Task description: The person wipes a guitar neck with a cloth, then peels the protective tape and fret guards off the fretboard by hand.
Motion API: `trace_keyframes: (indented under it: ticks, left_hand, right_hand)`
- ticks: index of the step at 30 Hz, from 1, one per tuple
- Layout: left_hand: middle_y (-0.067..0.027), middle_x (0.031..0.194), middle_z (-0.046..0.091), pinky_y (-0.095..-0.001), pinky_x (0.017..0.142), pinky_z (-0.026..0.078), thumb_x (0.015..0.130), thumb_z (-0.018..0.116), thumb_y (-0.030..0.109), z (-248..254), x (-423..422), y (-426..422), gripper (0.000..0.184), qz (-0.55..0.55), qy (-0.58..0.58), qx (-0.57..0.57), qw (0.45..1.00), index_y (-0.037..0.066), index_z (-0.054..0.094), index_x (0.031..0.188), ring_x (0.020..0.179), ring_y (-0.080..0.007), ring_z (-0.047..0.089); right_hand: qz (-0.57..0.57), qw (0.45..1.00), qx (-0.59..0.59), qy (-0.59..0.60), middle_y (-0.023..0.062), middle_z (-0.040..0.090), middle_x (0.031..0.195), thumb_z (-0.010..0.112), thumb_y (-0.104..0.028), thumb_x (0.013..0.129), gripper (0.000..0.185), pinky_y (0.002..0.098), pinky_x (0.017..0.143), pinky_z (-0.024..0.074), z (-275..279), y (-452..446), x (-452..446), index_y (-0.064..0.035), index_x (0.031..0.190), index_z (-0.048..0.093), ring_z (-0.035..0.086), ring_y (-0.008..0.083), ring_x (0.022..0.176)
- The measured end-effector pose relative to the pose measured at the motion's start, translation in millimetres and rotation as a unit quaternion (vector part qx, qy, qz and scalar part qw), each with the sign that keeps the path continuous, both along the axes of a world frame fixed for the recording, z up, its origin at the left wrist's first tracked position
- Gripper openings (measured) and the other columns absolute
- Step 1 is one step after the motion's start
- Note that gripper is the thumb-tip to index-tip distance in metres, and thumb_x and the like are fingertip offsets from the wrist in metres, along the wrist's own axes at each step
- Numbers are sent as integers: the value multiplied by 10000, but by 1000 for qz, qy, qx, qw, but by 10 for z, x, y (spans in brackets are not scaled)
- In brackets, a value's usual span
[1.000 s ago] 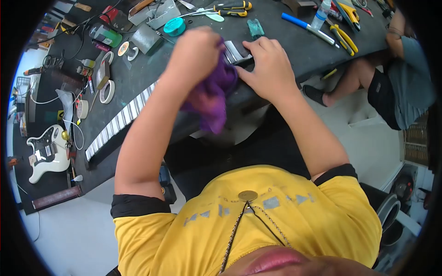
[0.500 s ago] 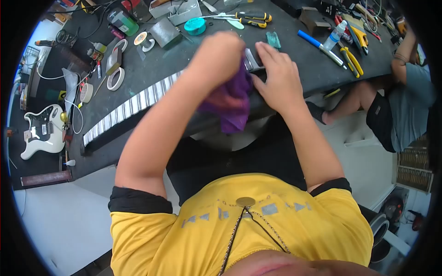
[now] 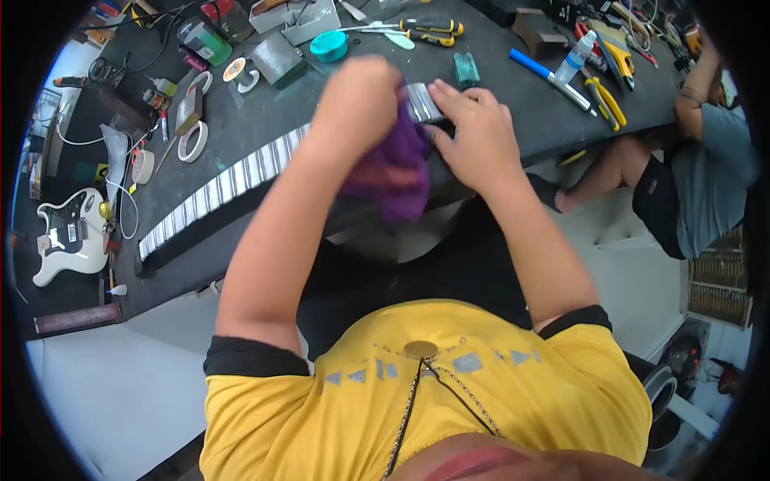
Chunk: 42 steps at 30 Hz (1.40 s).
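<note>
A long guitar neck lies along the bench's front edge, its fretboard covered in silvery strips between the frets. My left hand is closed around a purple cloth, pressed over the neck toward its right end. The cloth hangs down past the bench edge, and my left fingers are partly hidden. My right hand grips the neck's right end, with fingertips on top and thumb at the near side. Just beyond that hand sits a small teal translucent block.
Screwdrivers, a turquoise round tin and a metal block lie behind the neck. Tape rolls and a white guitar body are at left. Yellow-handled pliers and a blue marker lie right. Another person sits at far right.
My left hand and the cloth have shifted left along the neck, exposing more silvery strips near its right end. My right hand keeps its place on that end. The whole view has shifted slightly.
</note>
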<state>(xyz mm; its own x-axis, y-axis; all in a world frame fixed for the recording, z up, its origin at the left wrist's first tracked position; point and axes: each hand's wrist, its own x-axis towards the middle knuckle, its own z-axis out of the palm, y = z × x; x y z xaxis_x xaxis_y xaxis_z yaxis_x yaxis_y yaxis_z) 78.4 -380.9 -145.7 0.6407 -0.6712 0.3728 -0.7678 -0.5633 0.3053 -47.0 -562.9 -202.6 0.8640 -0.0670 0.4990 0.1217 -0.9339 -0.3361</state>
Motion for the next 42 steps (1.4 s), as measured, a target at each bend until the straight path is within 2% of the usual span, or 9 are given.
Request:
trace_keyframes:
  ticks: [6,8,11,14,19,24,27,38,42]
  left_hand:
    - [-254,980,739,-518,852,597,937,828,206,45,134,20,227,14,25,36,999,-20,809,957,961,-490,715]
    - [-251,967,720,-521,850,591,925,835,200,-90,0,37,223,-13,-76,31,997,-18,806,959,958,-492,702]
    - [-230,938,714,-528,837,580,906,854,162,-1,-318,204,215,-77,13,-33,996,-37,795,962,940,-476,708]
    - [-201,921,697,-517,814,573,872,884,120,18,143,99,212,-7,-22,6,1000,-42,772,948,921,-458,704]
    - [-233,972,727,-544,840,566,928,830,177,9,-301,267,221,-91,16,-44,995,-37,786,961,938,-488,701]
    - [-222,978,713,-543,828,563,925,825,161,-14,-28,177,205,-63,-94,14,993,-35,765,921,934,-483,701]
    - [-223,955,696,-535,835,565,921,826,143,38,-288,352,195,-109,29,-40,993,-40,759,925,929,-478,702]
    - [-218,963,708,-520,814,566,883,859,99,81,163,314,197,-17,-26,18,999,-48,747,949,917,-482,685]
    - [-246,961,709,-523,823,567,912,832,136,100,-319,435,207,-96,6,9,995,-47,765,984,934,-492,690]
  right_hand:
    - [-2,1000,1,-12,33,746,1518,862,-337,938,584,492,1084,510,-25,-1,14,-122,1468,744,654,315,1285]
    - [-4,1000,-7,-6,32,741,1526,860,-331,939,591,490,1076,513,-13,-13,37,-126,1479,737,656,316,1292]
    - [-6,1000,-4,-1,29,734,1538,863,-328,935,597,490,1072,514,-28,-20,44,-131,1484,732,656,315,1299]
    - [-1,1000,4,6,24,726,1550,869,-322,926,608,491,1078,514,-57,29,-20,-137,1487,728,656,315,1303]
    - [-7,1000,-4,1,23,732,1541,876,-323,921,592,488,1083,513,3,-22,52,-136,1467,744,656,316,1298]
    - [-7,1000,-7,-11,25,735,1535,879,-335,919,591,484,1084,512,-47,-13,49,-130,1459,750,656,319,1295]
    - [-11,1000,-7,-9,23,736,1535,876,-340,924,601,483,1081,512,-38,-25,68,-128,1471,742,654,320,1296]
    - [-8,1000,-3,5,21,727,1551,887,-352,919,633,490,1083,510,-62,-3,15,-130,1491,732,641,320,1320]
    - [-7,1000,-7,4,37,731,1543,884,-340,919,623,483,1072,514,-20,1,18,-113,1480,739,643,321,1316]
